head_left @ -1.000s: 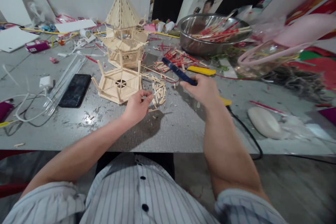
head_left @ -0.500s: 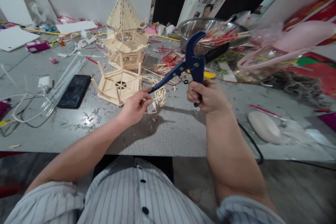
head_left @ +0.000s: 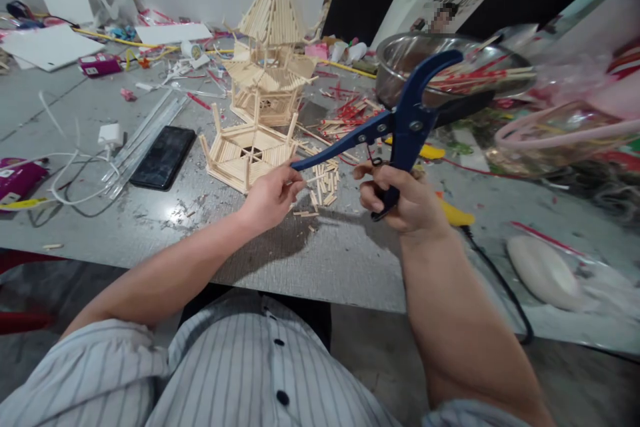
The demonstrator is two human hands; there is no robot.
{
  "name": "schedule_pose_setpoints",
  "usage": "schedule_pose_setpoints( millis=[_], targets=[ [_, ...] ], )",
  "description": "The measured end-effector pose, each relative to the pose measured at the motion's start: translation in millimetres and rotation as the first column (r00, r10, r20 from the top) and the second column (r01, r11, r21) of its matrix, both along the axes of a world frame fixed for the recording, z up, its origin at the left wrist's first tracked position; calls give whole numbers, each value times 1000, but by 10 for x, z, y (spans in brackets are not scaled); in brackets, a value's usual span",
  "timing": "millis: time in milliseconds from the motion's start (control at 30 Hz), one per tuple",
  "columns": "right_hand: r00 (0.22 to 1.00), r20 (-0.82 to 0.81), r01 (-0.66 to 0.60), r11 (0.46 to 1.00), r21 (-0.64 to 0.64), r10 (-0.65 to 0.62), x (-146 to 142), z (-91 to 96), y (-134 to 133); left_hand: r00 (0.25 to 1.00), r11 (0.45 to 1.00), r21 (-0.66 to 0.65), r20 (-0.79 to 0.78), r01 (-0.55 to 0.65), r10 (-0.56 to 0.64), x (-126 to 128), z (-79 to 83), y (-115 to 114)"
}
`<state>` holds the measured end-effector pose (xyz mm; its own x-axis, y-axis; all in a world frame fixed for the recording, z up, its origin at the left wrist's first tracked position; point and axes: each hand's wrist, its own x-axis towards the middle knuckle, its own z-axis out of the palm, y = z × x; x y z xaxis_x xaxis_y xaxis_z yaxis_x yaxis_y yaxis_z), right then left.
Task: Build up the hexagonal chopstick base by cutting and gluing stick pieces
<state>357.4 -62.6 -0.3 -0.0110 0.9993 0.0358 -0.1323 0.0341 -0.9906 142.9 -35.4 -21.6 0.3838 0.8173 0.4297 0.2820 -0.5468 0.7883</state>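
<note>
My right hand (head_left: 407, 199) is wrapped round one handle of a blue pipe cutter (head_left: 413, 123), held above the table with its hooked jaw pointing up and its handles spread. The cutter's other handle reaches left to my left hand (head_left: 273, 197), its tip at the index finger. Between the left thumb and fingertips is a thin wooden stick (head_left: 315, 179). Behind the left hand stands a hexagonal stick base (head_left: 233, 157) with short upright posts. Short cut stick pieces (head_left: 327, 190) lie on the table just beyond the left fingertips.
A tiered stick pagoda (head_left: 273, 70) stands behind the base. At left lie a black phone (head_left: 164, 157) and a white charger (head_left: 110, 135). A steel bowl (head_left: 395, 83) holds red-marked sticks. A yellow-handled tool (head_left: 457, 213) with a black cord and a white oval object (head_left: 543, 270) lie at right.
The view has turned, so the table things sit further right. The cutter's handles look slightly wider apart, and my right fingers are looser on the handle. My left hand keeps its pinch.
</note>
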Motion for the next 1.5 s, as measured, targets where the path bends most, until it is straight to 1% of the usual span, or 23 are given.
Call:
schedule_pose_setpoints(
  millis=[67,167,233,267,300,367,433,500,567,633,667,700,767,833,867,900,933,1000,1033,1100,1267,1400,1500],
  targets=[
    [1000,-24,1,1000,9,0,-33,-13,13,1000,998,-54,-13,7,-8,6,-7,-20],
    [998,-68,20,999,38,-17,-66,-69,56,999,983,-180,-35,23,-30,29,-8,-82],
    [995,-95,46,998,32,-43,-75,-111,86,998,966,-254,-36,46,-57,48,-3,-133],
    [992,-122,41,999,19,-38,-77,-125,95,997,959,-277,-34,59,-71,59,-1,-158],
    [988,-157,11,1000,6,-10,-80,-132,100,996,954,-289,-32,75,-88,69,0,-182],
    [969,-229,-100,995,-1,97,-92,-126,94,992,953,-282,-33,107,-121,92,-6,-225],
    [939,-281,-202,979,18,199,-122,-105,77,988,955,-262,-34,137,-151,117,-24,-257],
    [924,-318,-211,976,46,215,-163,-87,61,983,952,-256,-31,169,-183,140,-47,-275],
    [932,-316,-168,984,57,178,-198,-84,52,977,945,-258,-19,200,-212,152,-62,-275],
    [955,-264,-117,990,73,133,-204,-95,50,978,949,-237,21,206,-207,147,-54,-257],
    [971,-219,-82,992,95,101,-193,-105,50,981,955,-225,58,193,-185,136,-40,-243],
    [984,-171,-31,991,133,54,-172,-117,49,984,962,-218,103,167,-147,122,-20,-226],
    [996,-56,78,970,229,-67,-111,-147,47,977,971,-221,207,89,-42,88,28,-186],
    [973,135,138,941,309,-187,-39,-181,53,951,972,-234,307,36,38,59,71,-144],
    [935,263,138,929,345,-237,-5,-198,61,935,971,-238,350,31,56,49,86,-123],
    [871,403,119,917,382,-281,26,-214,73,921,969,-245,385,38,61,43,96,-103],
    [784,534,79,904,421,-317,50,-228,90,909,965,-256,413,50,62,39,100,-83],
    [609,706,-39,876,481,-361,83,-248,129,895,954,-292,440,68,71,37,94,-45],
    [550,751,-97,865,492,-366,92,-256,149,890,948,-310,449,74,78,36,87,-28],
    [493,791,-167,852,495,-363,100,-267,182,886,941,-329,456,84,80,32,70,-4],
    [413,841,-231,853,468,-350,86,-287,208,901,953,-286,432,96,39,24,46,9],
    [408,868,-318,846,427,-284,25,-299,204,899,954,-282,437,100,35,36,44,12],
    [408,875,-344,844,411,-260,-17,-309,199,889,948,-292,457,127,22,45,35,21]
  ],
)
